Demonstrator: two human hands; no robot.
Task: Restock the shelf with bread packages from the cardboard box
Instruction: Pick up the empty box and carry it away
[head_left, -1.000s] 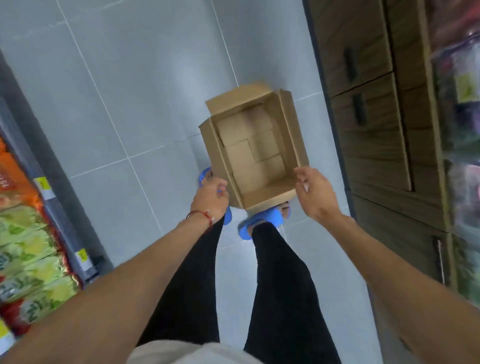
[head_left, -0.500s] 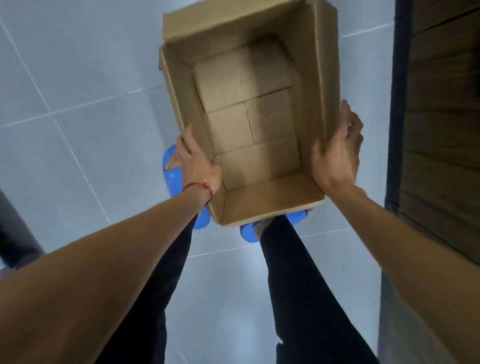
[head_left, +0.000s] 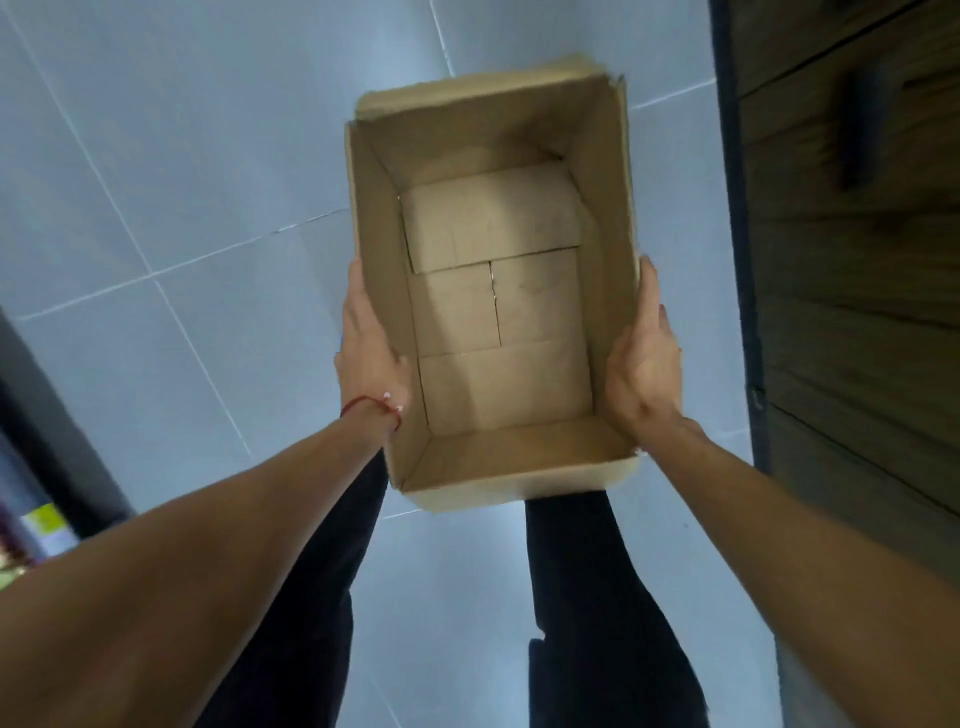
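Observation:
An open cardboard box is held up in front of me over the tiled floor. Nothing lies inside it; only its folded bottom flaps show. My left hand presses flat against the box's left wall, a red string around its wrist. My right hand presses against the right wall. No bread packages are in view.
A dark wooden cabinet with a handle runs along the right side. The base of a shelf unit with a yellow price tag shows at the lower left. Grey floor tiles lie below, and my legs in black trousers stand under the box.
The box has been lifted from the floor and brought closer to me. Both hands slid along its side walls, and the blue slippers are hidden behind it.

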